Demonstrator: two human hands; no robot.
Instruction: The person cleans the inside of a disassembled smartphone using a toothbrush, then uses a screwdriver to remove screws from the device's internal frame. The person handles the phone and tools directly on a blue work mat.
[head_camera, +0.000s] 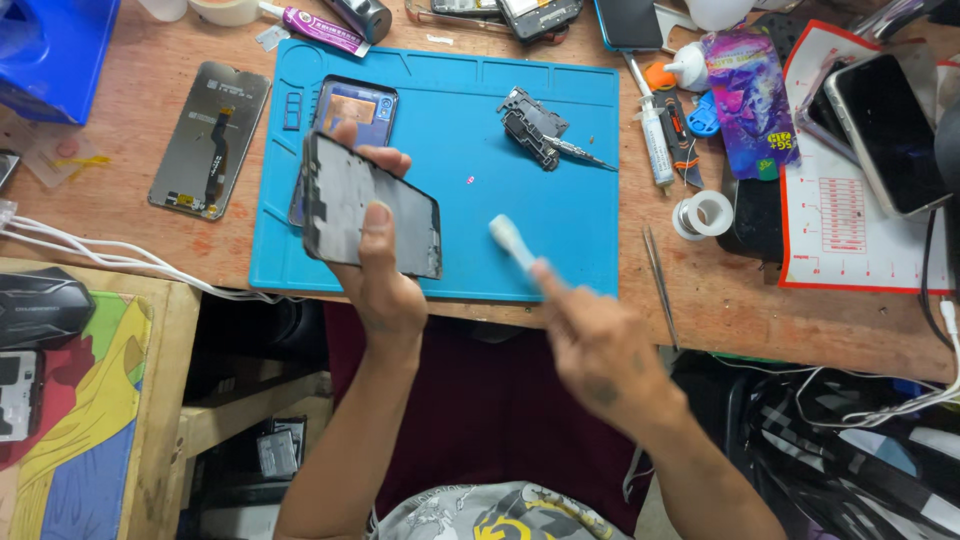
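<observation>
Your left hand (375, 265) grips the phone frame (372, 207) while your right hand (590, 335) pinches a white tool (510, 243); next, bring it carefully to the frame's edge.

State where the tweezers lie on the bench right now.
In the head view, the tweezers lie on the bare wooden desk just right of the blue mat, below the roll of tape and right of the right hand.

We see a matt grey phone frame (372, 212) that looks like metal and plastic, over a smooth blue rubbery mat (560, 250). The bench (720, 300) is worn, scuffed wood. The tweezers (660, 285) are bare metal, and the phone (885, 135) has a glossy glass face.
</observation>
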